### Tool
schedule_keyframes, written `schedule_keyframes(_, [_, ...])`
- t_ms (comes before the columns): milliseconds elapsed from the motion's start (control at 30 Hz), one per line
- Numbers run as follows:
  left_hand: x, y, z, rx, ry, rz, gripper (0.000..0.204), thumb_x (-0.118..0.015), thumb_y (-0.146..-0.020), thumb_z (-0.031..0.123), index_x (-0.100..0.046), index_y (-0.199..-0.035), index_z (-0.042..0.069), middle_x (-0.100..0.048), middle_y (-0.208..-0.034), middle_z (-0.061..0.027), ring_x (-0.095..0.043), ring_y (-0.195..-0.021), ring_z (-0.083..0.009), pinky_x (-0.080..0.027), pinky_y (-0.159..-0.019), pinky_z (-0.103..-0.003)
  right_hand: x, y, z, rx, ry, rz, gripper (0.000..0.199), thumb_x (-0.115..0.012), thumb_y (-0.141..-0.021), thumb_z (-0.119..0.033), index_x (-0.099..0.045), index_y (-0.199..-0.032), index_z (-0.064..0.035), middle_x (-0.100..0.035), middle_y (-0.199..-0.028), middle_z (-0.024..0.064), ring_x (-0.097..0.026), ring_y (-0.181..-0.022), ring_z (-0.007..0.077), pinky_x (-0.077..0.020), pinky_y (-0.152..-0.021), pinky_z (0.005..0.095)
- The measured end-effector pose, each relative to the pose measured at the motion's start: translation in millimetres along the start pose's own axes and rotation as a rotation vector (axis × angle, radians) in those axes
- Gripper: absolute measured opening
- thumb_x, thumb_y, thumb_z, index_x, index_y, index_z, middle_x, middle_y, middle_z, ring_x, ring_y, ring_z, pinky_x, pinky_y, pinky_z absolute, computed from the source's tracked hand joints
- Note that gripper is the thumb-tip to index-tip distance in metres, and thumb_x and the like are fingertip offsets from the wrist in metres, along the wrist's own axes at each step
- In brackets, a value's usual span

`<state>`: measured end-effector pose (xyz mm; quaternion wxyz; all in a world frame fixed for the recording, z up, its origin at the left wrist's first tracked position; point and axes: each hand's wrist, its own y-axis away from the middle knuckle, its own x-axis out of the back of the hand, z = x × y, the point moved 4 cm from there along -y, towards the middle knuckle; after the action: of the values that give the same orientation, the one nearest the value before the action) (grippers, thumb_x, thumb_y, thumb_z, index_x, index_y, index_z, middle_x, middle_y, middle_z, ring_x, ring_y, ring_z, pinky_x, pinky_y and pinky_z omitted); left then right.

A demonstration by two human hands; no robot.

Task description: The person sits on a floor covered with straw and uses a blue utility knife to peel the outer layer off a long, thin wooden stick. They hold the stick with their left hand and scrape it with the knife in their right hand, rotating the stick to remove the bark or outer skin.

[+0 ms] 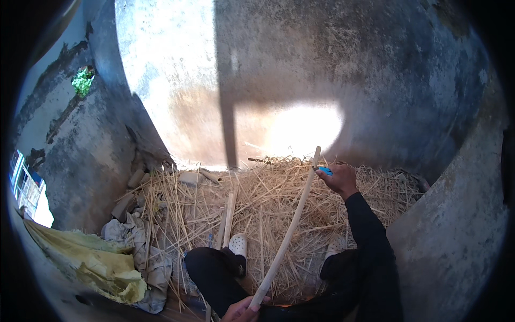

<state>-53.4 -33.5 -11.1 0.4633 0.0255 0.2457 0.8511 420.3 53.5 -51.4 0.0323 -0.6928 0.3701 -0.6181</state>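
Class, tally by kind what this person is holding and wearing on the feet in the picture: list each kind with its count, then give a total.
Long pale stick, held at its ends by left hand and right hand: 1
Blue-handled tool in the right hand: 1
White clogs: 2
Total: 4

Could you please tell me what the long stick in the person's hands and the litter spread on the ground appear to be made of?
The long stick looks like pale bare wood or split bamboo: light tan, matt, straight, with a smooth peeled surface. The left hand grips its near end; the right hand works its far end with a blue-handled tool. The litter looks like dry straw: thin, yellow, brittle-looking stalks lying crisscross.
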Motion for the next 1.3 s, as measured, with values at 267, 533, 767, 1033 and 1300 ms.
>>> schedule_keyframes(267, [26,-6,-28,-0.006,-0.018,0.058,0.05,-0.048,-0.1,0.042,-0.048,-0.129,0.001,-0.046,-0.058,0.0035,-0.039,-0.042,-0.0044,-0.031,-0.039,-0.018,-7,14,85,-0.412,-0.243,-0.09,0.074,-0.037,-0.094,-0.067,-0.051,-0.058,-0.0038,-0.044,-0.051,0.0089,-0.048,-0.048,0.0253,-0.036,-0.051,0.0429])
schedule_keyframes(533, [36,-64,-12,-0.139,-0.12,-0.141,0.032,-0.039,-0.104,0.031,-0.047,-0.115,0.002,-0.045,-0.057,0.0016,-0.042,-0.043,-0.0063,-0.036,-0.043,-0.02,-3,39,-67,-0.257,-1.361,-0.465,0.05,-0.045,-0.099,-0.053,-0.057,-0.087,-0.006,-0.035,-0.052,-0.0058,-0.029,-0.043,0.0044,-0.0237,-0.042,0.0233])
schedule_keyframes(767, [37,-94,-44,-0.096,-0.02,-0.152,0.03,-0.041,-0.104,0.031,-0.048,-0.111,0.003,-0.051,-0.063,-0.0011,-0.051,-0.055,-0.0079,-0.044,-0.053,-0.022,4,35,-80,-0.463,-1.683,-0.438,0.039,-0.052,-0.099,-0.042,-0.058,-0.095,-0.0038,-0.032,-0.053,-0.0057,-0.027,-0.041,0.004,-0.0228,-0.04,0.0224])
schedule_keyframes(1033, [30,-166,-39,0.058,0.095,-0.182,0.029,-0.041,-0.104,0.033,-0.048,-0.11,0.005,-0.055,-0.073,-0.0024,-0.059,-0.061,-0.0119,-0.051,-0.055,-0.026,-12,14,-82,-0.476,-1.612,-0.408,0.031,-0.055,-0.099,-0.033,-0.06,-0.086,-0.0051,-0.033,-0.053,-0.0074,-0.026,-0.04,0.0036,-0.0227,-0.04,0.0225])
schedule_keyframes(1300, [30,-232,29,0.011,-0.065,-0.314,0.025,-0.037,-0.105,0.03,-0.048,-0.105,0.007,-0.053,-0.07,-0.0017,-0.059,-0.058,-0.0124,-0.052,-0.05,-0.026,-17,-12,-52,-0.179,-0.819,-0.267,0.056,-0.048,-0.096,-0.055,-0.067,-0.082,-0.0042,-0.053,-0.062,0.0033,-0.056,-0.06,0.0181,-0.0442,-0.059,0.0363])
